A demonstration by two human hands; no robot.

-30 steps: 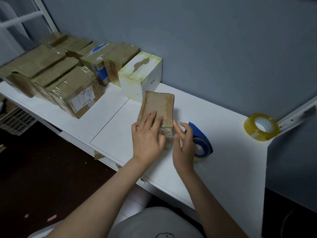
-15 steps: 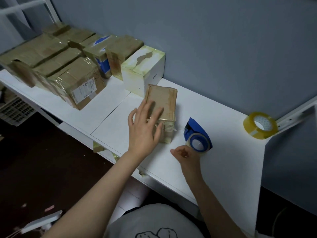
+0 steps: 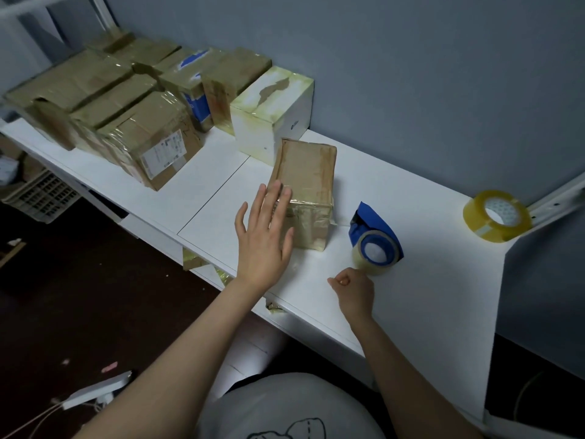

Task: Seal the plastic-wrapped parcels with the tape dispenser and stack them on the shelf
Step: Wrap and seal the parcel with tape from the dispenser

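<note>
- White shelf top (image 3: 411,280) along a grey wall carries every item.
- Left hand (image 3: 264,239): fingers straight and spread, laid flat against the near-left corner of the brown parcel (image 3: 305,182); nothing is clasped.
- Right hand (image 3: 353,291): fingers curled, nothing visibly held, just in front of the blue tape dispenser (image 3: 376,239).
- Parcel location: mid-shelf, just in front of the white box (image 3: 272,122).
- Handling (judged): film-wrapped cardboard, stiff, light, slick. Grasp across both long sides, not by the film.
- Finished parcels (image 3: 126,122) are grouped far left; a spare tape roll (image 3: 497,215) lies far right.

Label (image 3: 163,153) txt unreadable, parcel (image 3: 307,172) corner behind left hand (image 3: 264,239), crate (image 3: 41,194) cut at edge
</note>
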